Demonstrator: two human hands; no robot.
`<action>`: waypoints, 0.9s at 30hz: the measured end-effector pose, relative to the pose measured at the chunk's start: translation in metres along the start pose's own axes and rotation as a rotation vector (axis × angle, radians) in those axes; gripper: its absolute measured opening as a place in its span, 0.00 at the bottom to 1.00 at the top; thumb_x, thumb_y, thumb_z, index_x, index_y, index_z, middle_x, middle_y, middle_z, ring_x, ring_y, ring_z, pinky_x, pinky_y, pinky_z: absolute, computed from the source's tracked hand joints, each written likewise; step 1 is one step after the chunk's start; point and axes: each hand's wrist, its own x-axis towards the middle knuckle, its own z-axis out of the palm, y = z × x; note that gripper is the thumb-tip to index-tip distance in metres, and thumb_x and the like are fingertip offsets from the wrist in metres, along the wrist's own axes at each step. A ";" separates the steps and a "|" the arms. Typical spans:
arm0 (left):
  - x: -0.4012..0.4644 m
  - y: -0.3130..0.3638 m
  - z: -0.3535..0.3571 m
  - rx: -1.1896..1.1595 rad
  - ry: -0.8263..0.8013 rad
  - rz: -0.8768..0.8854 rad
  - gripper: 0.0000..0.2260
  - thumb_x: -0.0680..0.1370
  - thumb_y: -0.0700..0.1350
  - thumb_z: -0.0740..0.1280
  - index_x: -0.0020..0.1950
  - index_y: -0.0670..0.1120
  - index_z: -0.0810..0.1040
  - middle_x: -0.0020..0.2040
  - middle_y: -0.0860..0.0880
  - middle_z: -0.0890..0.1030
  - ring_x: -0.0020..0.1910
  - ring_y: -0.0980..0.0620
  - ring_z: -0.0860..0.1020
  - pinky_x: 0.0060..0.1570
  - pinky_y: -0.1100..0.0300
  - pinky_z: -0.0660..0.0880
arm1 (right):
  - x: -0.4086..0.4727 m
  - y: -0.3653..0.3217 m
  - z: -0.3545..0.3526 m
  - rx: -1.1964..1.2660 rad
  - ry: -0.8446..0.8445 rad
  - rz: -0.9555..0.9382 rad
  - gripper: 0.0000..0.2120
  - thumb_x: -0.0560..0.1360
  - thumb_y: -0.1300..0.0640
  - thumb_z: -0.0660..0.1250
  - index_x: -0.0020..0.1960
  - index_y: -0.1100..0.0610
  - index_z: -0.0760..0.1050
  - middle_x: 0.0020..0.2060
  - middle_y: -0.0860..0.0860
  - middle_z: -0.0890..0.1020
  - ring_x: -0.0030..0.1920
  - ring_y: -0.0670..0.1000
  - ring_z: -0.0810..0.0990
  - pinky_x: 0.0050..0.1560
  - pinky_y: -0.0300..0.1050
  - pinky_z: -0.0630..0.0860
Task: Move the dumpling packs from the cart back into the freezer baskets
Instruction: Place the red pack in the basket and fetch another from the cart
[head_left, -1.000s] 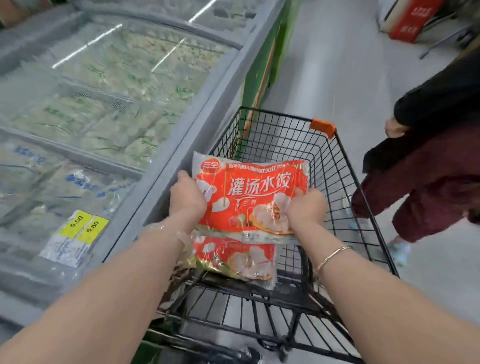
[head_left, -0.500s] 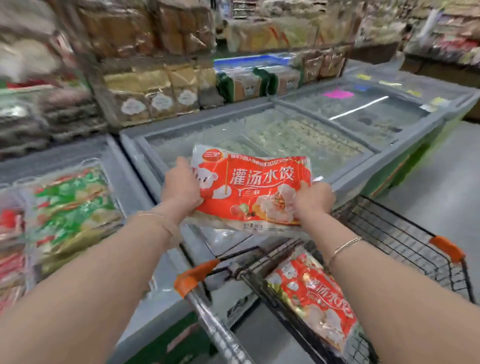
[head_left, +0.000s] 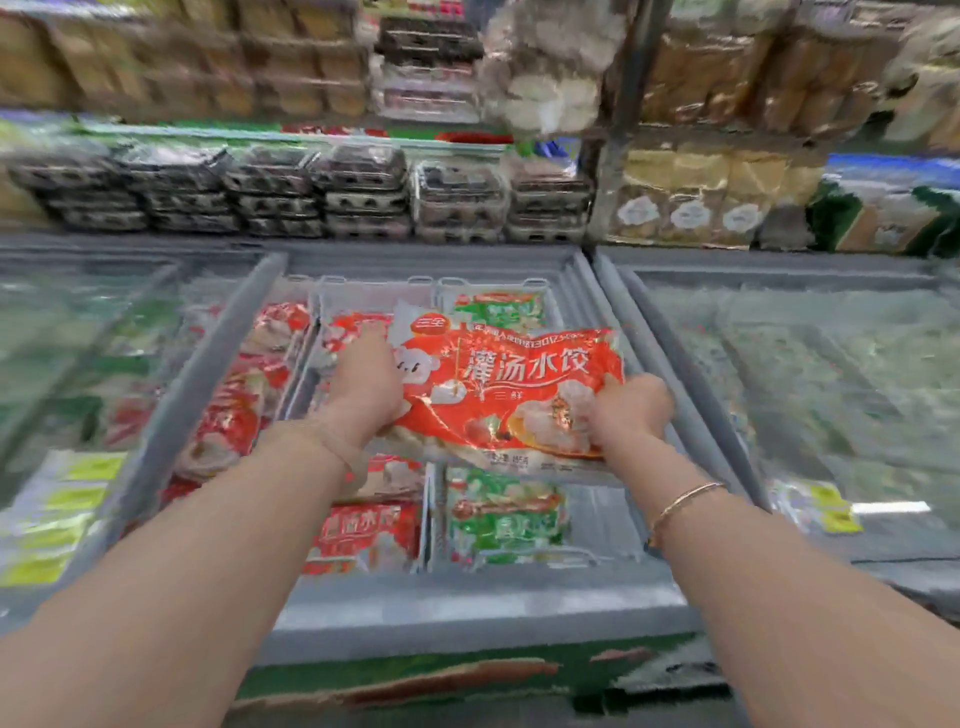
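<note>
Both hands carry one red dumpling pack (head_left: 511, 395) flat above the open freezer (head_left: 467, 597): the left hand (head_left: 363, 387) has its fingers curled round the pack's nine o'clock edge, and the right hand (head_left: 631, 413) pinches the corner at about four o'clock. The pack hangs in the air, not yet resting on anything, over the wire divider between a basket of red packs (head_left: 363, 535) at seven o'clock of it and a basket of green packs (head_left: 504, 514) at six o'clock. The chief risk, as I judge it, is a wrong drop: let go from here and the pack could straddle the divider or slide onto the green stock, mixing flavours. It needs to shift toward nine o'clock, over the matching red packs, before release. A second risk is the grip itself; frozen film is slick and the bag sags between the two holds, so one hand loosening early would let it swing and spill against the freezer's grey rim. The picture is smeared by head motion, so how full the red basket is cannot be told for certain; if it is heaped, the pack may perch high and foul the sliding glass lid (head_left: 831, 374) at three o'clock.
</note>
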 end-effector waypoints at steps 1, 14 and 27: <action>0.010 -0.021 -0.005 0.011 -0.011 -0.032 0.19 0.77 0.33 0.62 0.66 0.33 0.65 0.64 0.34 0.74 0.64 0.35 0.72 0.61 0.48 0.69 | -0.009 -0.009 0.019 0.008 -0.015 -0.008 0.15 0.80 0.60 0.59 0.60 0.68 0.75 0.60 0.64 0.78 0.62 0.61 0.76 0.54 0.48 0.71; 0.087 -0.199 0.025 0.075 -0.178 -0.203 0.16 0.78 0.32 0.57 0.66 0.33 0.67 0.62 0.35 0.74 0.62 0.35 0.73 0.61 0.48 0.70 | -0.046 -0.033 0.209 -0.133 -0.195 0.116 0.14 0.79 0.59 0.60 0.55 0.69 0.77 0.55 0.64 0.80 0.57 0.61 0.79 0.52 0.49 0.74; 0.114 -0.277 0.127 0.068 -0.363 -0.359 0.15 0.79 0.32 0.54 0.66 0.32 0.66 0.63 0.33 0.73 0.63 0.35 0.72 0.60 0.49 0.69 | -0.023 0.029 0.315 -0.363 -0.400 0.198 0.14 0.79 0.59 0.61 0.58 0.69 0.74 0.58 0.64 0.79 0.60 0.60 0.77 0.56 0.47 0.74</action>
